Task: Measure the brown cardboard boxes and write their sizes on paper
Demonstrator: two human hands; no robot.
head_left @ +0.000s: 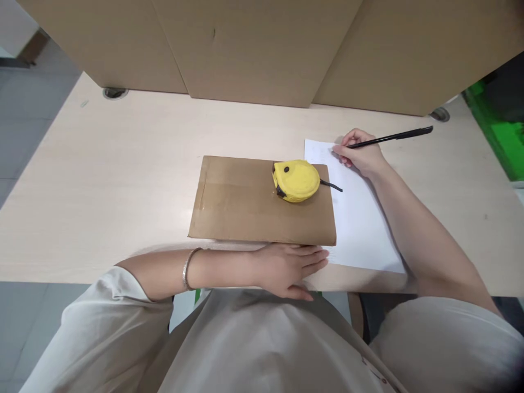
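My right hand [362, 153] is closed around a black pen [393, 136], its tip down at the upper part of a white sheet of paper [360, 224]. Faint marks show near the top of the sheet. My left hand [289, 267] lies flat with fingers stretched out, its fingertips at the paper's lower left edge. Just beyond that hand is a flat brown cardboard piece [241, 202], which covers part of the paper's left side. On the cardboard rests a yellow tape measure [298, 181] with a black strap [331, 186] reaching over the paper.
All of this sits on a pale wooden table [123, 180]. Tall cardboard panels [254, 49] stand along its back edge. Round cable holes [115, 93] are set near the back corners. Something bright green [495, 136] stands beyond the right edge.
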